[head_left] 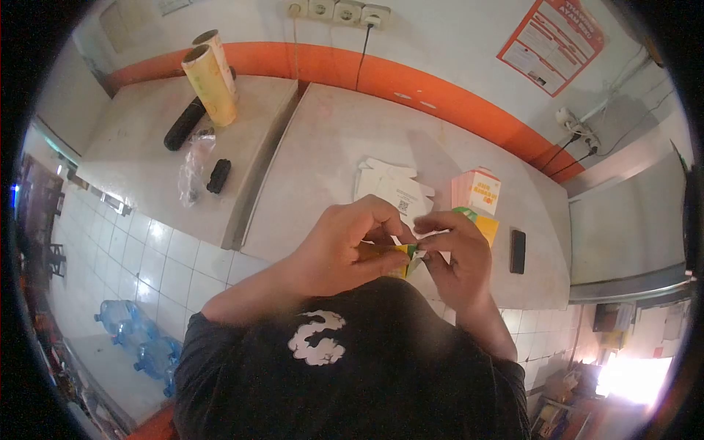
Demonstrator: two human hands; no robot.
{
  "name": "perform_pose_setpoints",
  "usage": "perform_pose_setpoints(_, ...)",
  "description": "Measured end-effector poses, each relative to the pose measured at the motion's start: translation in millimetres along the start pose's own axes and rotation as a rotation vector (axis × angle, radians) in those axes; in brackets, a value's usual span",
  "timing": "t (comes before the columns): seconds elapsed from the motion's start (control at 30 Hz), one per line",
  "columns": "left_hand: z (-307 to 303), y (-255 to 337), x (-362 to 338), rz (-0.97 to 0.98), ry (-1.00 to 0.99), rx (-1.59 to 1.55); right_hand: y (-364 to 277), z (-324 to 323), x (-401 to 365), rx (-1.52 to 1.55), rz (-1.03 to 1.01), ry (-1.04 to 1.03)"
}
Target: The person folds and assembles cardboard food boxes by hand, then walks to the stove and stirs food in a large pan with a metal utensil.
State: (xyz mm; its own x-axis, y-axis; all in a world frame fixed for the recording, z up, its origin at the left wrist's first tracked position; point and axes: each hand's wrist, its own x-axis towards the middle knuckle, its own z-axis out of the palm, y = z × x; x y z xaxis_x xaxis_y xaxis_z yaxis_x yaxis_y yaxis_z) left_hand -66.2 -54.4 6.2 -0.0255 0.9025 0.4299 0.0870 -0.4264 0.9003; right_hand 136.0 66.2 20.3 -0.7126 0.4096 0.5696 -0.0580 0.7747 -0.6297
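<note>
Close to my chest, my left hand [359,238] pinches a small yellow and green cardboard box [411,251] between thumb and fingers. My right hand [460,258] grips the other end of it, fingertips bent over its edge. Most of the box is hidden behind my fingers. Just beyond my hands, a flat white unfolded carton [389,185] with a printed QR code lies on the table. To the right stands a pile of white and orange cartons [477,192], with a yellow and green carton [485,226] in front of it.
A dark phone [518,251] lies on the table [315,169] at the right. On the left table are tall yellowish rolls [213,88], a black cylinder [185,123], a clear plastic bag [194,169] and a black object [218,176]. Blue water jugs [136,334] are at lower left.
</note>
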Motion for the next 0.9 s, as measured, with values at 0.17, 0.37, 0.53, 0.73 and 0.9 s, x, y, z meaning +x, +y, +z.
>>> perform_pose_setpoints(0.17, -9.2, 8.6, 3.0, -0.182, -0.143, -0.002, 6.8, -7.4, -10.6, 0.273, 0.302, -0.242)
perform_pose_setpoints(0.37, -4.5, 11.2, 8.6, -0.36, -0.268, 0.252, 3.3, -6.1, -5.9, 0.172, 0.513, -0.389)
perform_pose_setpoints(0.53, -12.6, -1.8, 2.8, -0.391, 0.028, 0.208, -5.2, -41.3, -8.2, -0.399, 0.324, -0.326)
perform_pose_setpoints(0.73, -20.0, -31.7, 3.6, -0.131, 0.067, 0.581, 18.5, -29.3, -30.1, -0.622, 0.095, -0.289)
perform_pose_setpoints(0.9, -9.9, -7.0, 16.1, -0.243, -0.241, 0.866, -5.3, -18.3, -14.7, -0.413, 0.069, -0.364)
